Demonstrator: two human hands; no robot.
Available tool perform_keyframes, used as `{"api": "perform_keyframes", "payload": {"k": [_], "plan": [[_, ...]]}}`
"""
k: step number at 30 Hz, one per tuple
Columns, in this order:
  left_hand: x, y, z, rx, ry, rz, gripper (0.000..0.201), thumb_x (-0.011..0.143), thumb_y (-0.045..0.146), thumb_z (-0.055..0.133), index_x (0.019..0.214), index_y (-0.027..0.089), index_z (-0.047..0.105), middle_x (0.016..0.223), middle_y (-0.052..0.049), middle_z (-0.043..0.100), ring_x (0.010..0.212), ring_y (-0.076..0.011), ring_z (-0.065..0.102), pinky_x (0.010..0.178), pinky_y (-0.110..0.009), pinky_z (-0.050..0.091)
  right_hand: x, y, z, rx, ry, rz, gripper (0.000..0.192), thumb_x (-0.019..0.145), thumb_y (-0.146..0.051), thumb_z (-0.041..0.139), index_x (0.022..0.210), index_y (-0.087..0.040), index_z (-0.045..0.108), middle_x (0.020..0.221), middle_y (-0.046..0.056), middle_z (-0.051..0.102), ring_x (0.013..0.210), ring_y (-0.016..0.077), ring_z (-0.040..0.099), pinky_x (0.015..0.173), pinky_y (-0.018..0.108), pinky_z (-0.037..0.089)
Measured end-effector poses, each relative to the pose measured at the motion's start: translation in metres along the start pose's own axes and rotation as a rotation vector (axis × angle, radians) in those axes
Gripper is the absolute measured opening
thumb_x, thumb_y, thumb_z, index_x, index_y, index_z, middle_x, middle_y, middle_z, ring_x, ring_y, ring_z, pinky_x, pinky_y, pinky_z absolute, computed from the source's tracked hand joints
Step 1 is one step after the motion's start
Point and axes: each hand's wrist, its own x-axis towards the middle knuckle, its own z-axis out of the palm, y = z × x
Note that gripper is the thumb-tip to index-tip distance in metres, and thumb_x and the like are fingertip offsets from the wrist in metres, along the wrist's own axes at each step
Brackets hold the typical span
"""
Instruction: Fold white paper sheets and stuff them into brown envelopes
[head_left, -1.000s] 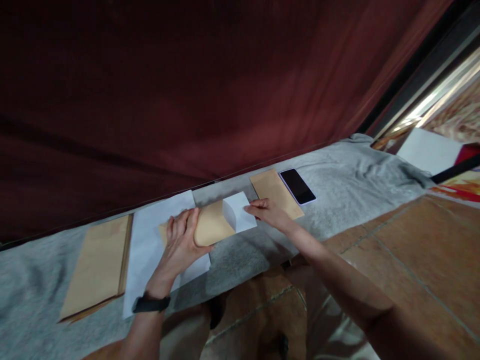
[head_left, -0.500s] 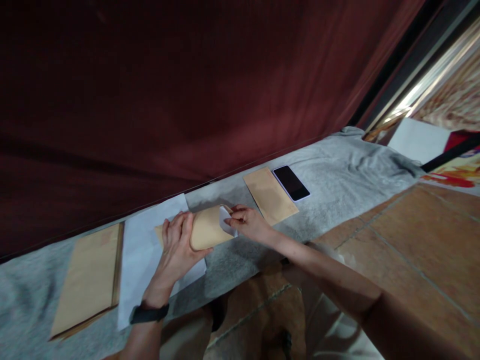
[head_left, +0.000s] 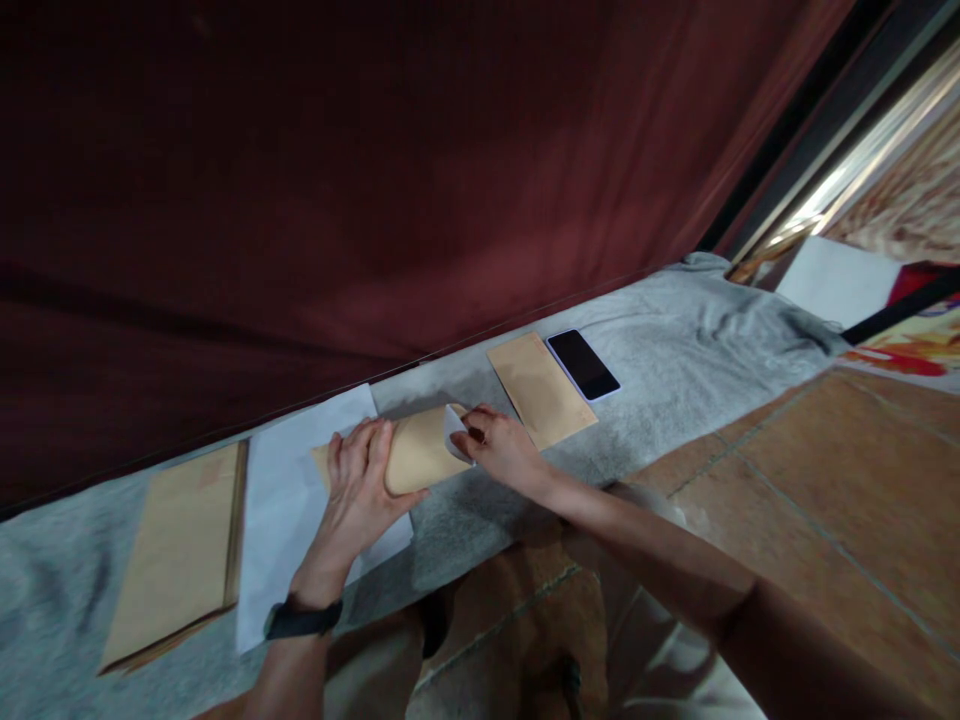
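A tan paper envelope [head_left: 420,447] bulges between my two hands, above the edge of the white sheets. My left hand [head_left: 361,480] grips its left part, thumb along the near edge and fingers over the top. At its right end my right hand [head_left: 499,445] is closed on a white paper [head_left: 454,432] that shows at the mouth of the envelope; the fingertips are partly hidden. White paper sheets [head_left: 285,510] lie under my left hand. To the right of my right hand a second tan envelope [head_left: 541,390] lies flat.
A phone [head_left: 583,365] lies beside the second envelope. On the far left is a stack of tan envelopes [head_left: 176,555]. Grey cloth [head_left: 675,340] covers the narrow ledge, with a dark red curtain [head_left: 420,180] behind and a tiled floor [head_left: 825,500] at the near right.
My right hand has shifted slightly with the white paper at the envelope's mouth, and the mouth's edge looks different. My left hand keeps its grip with hardly any movement.
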Motion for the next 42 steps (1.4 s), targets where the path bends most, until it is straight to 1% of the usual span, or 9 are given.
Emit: {"api": "perform_keyframes", "payload": {"k": [4, 10, 15, 18, 25, 29, 35, 39, 42], "plan": [[0.0, -0.003, 0.002, -0.004, 0.03, 0.005, 0.116, 0.076, 0.058, 0.077, 0.162, 0.017, 0.01, 0.151, -0.025, 0.04, 0.145, -0.0449, 0.035, 0.119, -0.069, 0.019, -0.003, 0.0, 0.001, 0.071, 0.088, 0.009, 0.006, 0.092, -0.025, 0.066, 0.092, -0.023, 0.061, 0.097, 0.0, 0.062, 0.077, 0.0136, 0.061, 0.072, 0.027, 0.044], [0.001, -0.002, 0.001, -0.017, 0.063, 0.033, 0.116, 0.076, 0.057, 0.078, 0.162, 0.017, 0.011, 0.152, -0.025, 0.04, 0.144, -0.0451, 0.037, 0.119, -0.069, 0.019, 0.005, 0.007, 0.01, 0.486, 0.171, 0.154, 0.037, 0.079, -0.019, 0.072, 0.113, -0.022, 0.056, 0.084, -0.005, 0.061, 0.07, 0.0121, 0.059, 0.067, 0.026, 0.046], [0.002, -0.001, 0.0, -0.021, 0.083, 0.049, 0.116, 0.076, 0.055, 0.08, 0.162, 0.017, 0.012, 0.151, -0.026, 0.04, 0.145, -0.0454, 0.036, 0.119, -0.069, 0.019, 0.012, 0.017, 0.012, 0.725, -0.017, 0.205, 0.01, 0.079, -0.026, 0.072, 0.084, -0.019, 0.066, 0.071, -0.004, 0.061, 0.062, 0.0102, 0.054, 0.059, 0.024, 0.042], [0.003, 0.0, 0.001, -0.015, 0.077, 0.056, 0.117, 0.076, 0.053, 0.081, 0.162, 0.017, 0.011, 0.152, -0.026, 0.04, 0.147, -0.0448, 0.034, 0.12, -0.069, 0.019, 0.013, 0.021, 0.012, 0.812, -0.067, 0.252, 0.018, 0.078, -0.033, 0.074, 0.074, -0.018, 0.066, 0.061, -0.005, 0.057, 0.054, 0.0087, 0.049, 0.053, 0.023, 0.037], [0.005, 0.001, 0.003, -0.052, 0.118, 0.018, 0.112, 0.076, 0.057, 0.08, 0.161, 0.02, 0.017, 0.164, -0.026, 0.025, 0.153, -0.0456, 0.02, 0.12, -0.07, 0.012, 0.012, 0.024, 0.011, 0.958, -0.001, 0.355, 0.02, 0.075, -0.035, 0.076, 0.071, -0.02, 0.063, 0.064, -0.004, 0.06, 0.056, 0.0112, 0.052, 0.054, 0.024, 0.04], [0.008, 0.014, 0.004, -0.121, 0.248, -0.162, 0.101, 0.08, 0.058, 0.077, 0.158, 0.019, 0.028, 0.163, -0.025, 0.026, 0.154, -0.0424, 0.021, 0.122, -0.066, 0.014, 0.014, 0.029, 0.012, 1.132, 0.093, 0.439, 0.018, 0.072, -0.034, 0.076, 0.076, -0.022, 0.063, 0.071, -0.002, 0.066, 0.062, 0.0143, 0.059, 0.057, 0.025, 0.046], [0.013, 0.07, 0.016, -0.792, 0.427, -0.743, 0.069, 0.085, 0.053, 0.072, 0.143, 0.026, 0.047, 0.138, -0.013, 0.052, 0.129, -0.0257, 0.055, 0.106, -0.042, 0.05, 0.01, 0.025, 0.019, 1.304, 0.204, 0.502, 0.02, 0.07, -0.029, 0.078, 0.079, -0.022, 0.062, 0.07, -0.003, 0.068, 0.063, 0.0144, 0.063, 0.059, 0.025, 0.052], [0.018, 0.098, 0.026, -1.559, 0.155, -1.037, 0.047, 0.08, 0.049, 0.079, 0.111, 0.021, 0.058, 0.098, -0.005, 0.07, 0.096, -0.0219, 0.073, 0.088, -0.038, 0.059, 0.004, 0.019, 0.031, 1.302, 0.246, 0.51, 0.023, 0.068, -0.029, 0.08, 0.077, -0.021, 0.061, 0.068, -0.004, 0.066, 0.061, 0.0123, 0.061, 0.058, 0.023, 0.051], [0.023, 0.104, 0.03, -1.769, 0.076, -1.123, 0.04, 0.072, 0.037, 0.086, 0.094, 0.018, 0.059, 0.09, -0.005, 0.073, 0.085, -0.021, 0.075, 0.081, -0.034, 0.061, 0.001, 0.015, 0.039, 1.274, 0.26, 0.514, 0.023, 0.065, -0.031, 0.079, 0.073, -0.021, 0.059, 0.064, -0.005, 0.062, 0.058, 0.0105, 0.058, 0.055, 0.022, 0.048]]}}
